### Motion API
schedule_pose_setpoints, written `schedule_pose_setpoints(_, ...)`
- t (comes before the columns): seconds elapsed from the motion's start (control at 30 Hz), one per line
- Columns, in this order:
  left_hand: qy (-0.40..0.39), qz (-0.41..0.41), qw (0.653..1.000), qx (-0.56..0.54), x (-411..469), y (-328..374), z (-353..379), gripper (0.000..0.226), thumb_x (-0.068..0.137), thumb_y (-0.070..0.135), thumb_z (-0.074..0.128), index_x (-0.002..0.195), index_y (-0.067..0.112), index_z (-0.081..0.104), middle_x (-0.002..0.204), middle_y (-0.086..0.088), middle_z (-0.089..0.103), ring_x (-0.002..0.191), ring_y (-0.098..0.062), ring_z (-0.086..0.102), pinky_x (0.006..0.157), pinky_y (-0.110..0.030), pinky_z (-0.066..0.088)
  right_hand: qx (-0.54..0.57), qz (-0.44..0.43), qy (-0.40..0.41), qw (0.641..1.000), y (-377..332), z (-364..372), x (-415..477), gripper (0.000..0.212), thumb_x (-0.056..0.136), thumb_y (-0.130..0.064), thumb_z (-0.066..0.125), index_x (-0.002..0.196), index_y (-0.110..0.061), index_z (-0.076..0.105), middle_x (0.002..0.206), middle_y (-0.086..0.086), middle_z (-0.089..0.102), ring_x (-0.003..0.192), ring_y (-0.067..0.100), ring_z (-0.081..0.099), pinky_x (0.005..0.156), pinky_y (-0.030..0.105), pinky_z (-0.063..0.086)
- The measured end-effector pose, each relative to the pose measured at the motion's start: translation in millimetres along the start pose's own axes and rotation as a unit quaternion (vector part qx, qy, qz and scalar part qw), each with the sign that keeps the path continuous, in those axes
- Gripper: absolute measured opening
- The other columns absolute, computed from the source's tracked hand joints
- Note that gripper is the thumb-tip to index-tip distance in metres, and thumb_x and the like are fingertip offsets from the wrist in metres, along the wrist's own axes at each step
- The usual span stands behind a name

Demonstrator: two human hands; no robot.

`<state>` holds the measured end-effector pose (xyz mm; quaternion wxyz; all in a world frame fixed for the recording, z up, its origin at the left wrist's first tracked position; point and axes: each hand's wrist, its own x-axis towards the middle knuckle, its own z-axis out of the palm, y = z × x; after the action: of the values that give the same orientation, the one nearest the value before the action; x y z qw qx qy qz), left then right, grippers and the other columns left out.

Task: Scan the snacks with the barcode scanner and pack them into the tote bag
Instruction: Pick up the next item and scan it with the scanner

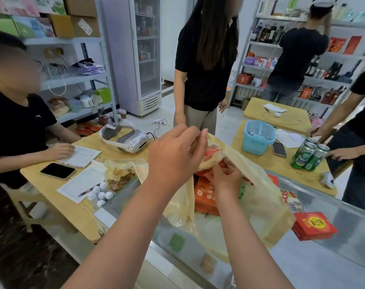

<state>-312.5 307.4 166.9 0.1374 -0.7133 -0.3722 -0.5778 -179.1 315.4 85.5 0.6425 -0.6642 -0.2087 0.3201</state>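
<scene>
**Both hands at the mouth of the bag**

The pale yellow, translucent tote bag (258,197) stands on the glass counter (323,253), its long axis running from its base near the wearer up and away to the raised mouth. The left hand (175,155) pinches the bag's upper rim between thumb and fingers and holds it lifted. The right hand (225,174), just below that rim inside the opening, is closed on a red-and-white snack packet (214,157) that sits tilted at the mouth. Deeper in the bag an orange snack pack (205,197) stands nearly upright, its print facing the wearer. Right of the bag, touching its lower corner, a red box (314,226) lies flat on the counter. Beyond the bag's right side stand green cans (308,156) on a wooden table (277,163).
</scene>
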Motion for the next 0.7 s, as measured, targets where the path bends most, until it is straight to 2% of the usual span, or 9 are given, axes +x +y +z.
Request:
schedule_pose_setpoints(0.1,-0.006,-0.020,0.999,-0.027,-3,6,3,0.036,0.095,0.027,0.055,0.062,0.012,0.058,0.058,0.002,0.050,0.045,-0.015,0.038,0.039,-0.028,0.032,0.172,0.118,-0.033,0.977,6,-9,-13,0.029,0.092,-0.012,0.058,0.119,-0.015,0.048,0.096,0.017,0.065,0.065,0.025,0.070,0.057,0.034,0.058)
schedule_pose_setpoints(0.2,-0.012,-0.032,0.998,-0.044,-7,13,4,0.035,0.095,0.024,0.056,0.062,0.011,0.057,0.058,0.001,0.049,0.045,-0.015,0.037,0.041,-0.025,0.029,0.256,0.196,-0.106,0.941,6,-15,-26,0.031,0.094,-0.021,0.050,0.122,-0.007,0.052,0.091,0.022,0.064,0.061,0.030,0.070,0.056,0.036,0.057)
schedule_pose_setpoints(0.33,-0.016,-0.032,0.999,-0.039,-8,17,4,0.034,0.094,0.023,0.058,0.062,0.011,0.057,0.057,0.001,0.048,0.045,-0.014,0.036,0.041,-0.023,0.027,0.152,0.158,-0.096,0.971,3,-16,-21,0.022,0.095,-0.015,0.057,0.115,-0.013,0.048,0.097,0.017,0.063,0.073,0.029,0.069,0.062,0.036,0.059)
schedule_pose_setpoints(0.47,-0.019,-0.032,0.999,-0.036,-6,18,1,0.035,0.095,0.023,0.056,0.063,0.010,0.056,0.058,0.001,0.048,0.045,-0.015,0.037,0.038,-0.029,0.031,0.028,0.072,-0.050,0.996,-1,-15,-10,0.022,0.093,-0.011,0.058,0.115,-0.013,0.058,0.106,0.009,0.066,0.061,0.017,0.069,0.056,0.029,0.057)
schedule_pose_setpoints(0.53,-0.017,-0.030,0.999,-0.038,-6,16,-1,0.035,0.096,0.024,0.055,0.064,0.010,0.057,0.058,0.001,0.048,0.045,-0.016,0.039,0.038,-0.032,0.034,-0.041,0.002,-0.043,0.998,-9,-16,-6,0.022,0.095,-0.017,0.056,0.116,-0.011,0.063,0.107,0.007,0.068,0.077,0.020,0.071,0.069,0.031,0.057)
schedule_pose_setpoints(0.57,-0.017,-0.028,0.999,-0.040,-7,16,-2,0.035,0.096,0.025,0.055,0.065,0.010,0.057,0.059,0.001,0.048,0.046,-0.017,0.039,0.039,-0.033,0.035,-0.078,-0.023,-0.058,0.995,-14,-16,-4,0.018,0.096,-0.020,0.054,0.108,-0.012,0.065,0.102,0.005,0.069,0.086,0.021,0.069,0.076,0.032,0.056)
schedule_pose_setpoints(0.63,-0.018,-0.029,0.999,-0.038,-8,17,-3,0.035,0.097,0.026,0.054,0.065,0.011,0.058,0.059,0.001,0.048,0.046,-0.017,0.040,0.040,-0.032,0.035,-0.070,-0.013,-0.124,0.990,-23,-14,-5,0.017,0.097,-0.022,0.052,0.087,-0.016,0.066,0.079,-0.002,0.067,0.076,0.012,0.065,0.072,0.028,0.053)
schedule_pose_setpoints(0.67,-0.020,-0.033,0.999,-0.036,-9,18,-4,0.036,0.097,0.027,0.053,0.065,0.011,0.058,0.059,0.001,0.048,0.046,-0.017,0.040,0.040,-0.032,0.035,-0.047,-0.004,-0.147,0.988,-25,-12,-8,0.017,0.097,-0.020,0.052,0.087,-0.019,0.066,0.074,-0.006,0.065,0.071,0.009,0.063,0.069,0.024,0.052)
schedule_pose_setpoints(0.7,-0.021,-0.040,0.998,-0.036,-10,19,-4,0.036,0.097,0.028,0.053,0.065,0.011,0.058,0.059,0.002,0.049,0.046,-0.017,0.040,0.040,-0.032,0.034,-0.033,-0.016,-0.151,0.988,-24,-9,-8,0.014,0.096,-0.018,0.053,0.096,-0.021,0.067,0.078,-0.008,0.065,0.076,0.008,0.064,0.074,0.024,0.053)
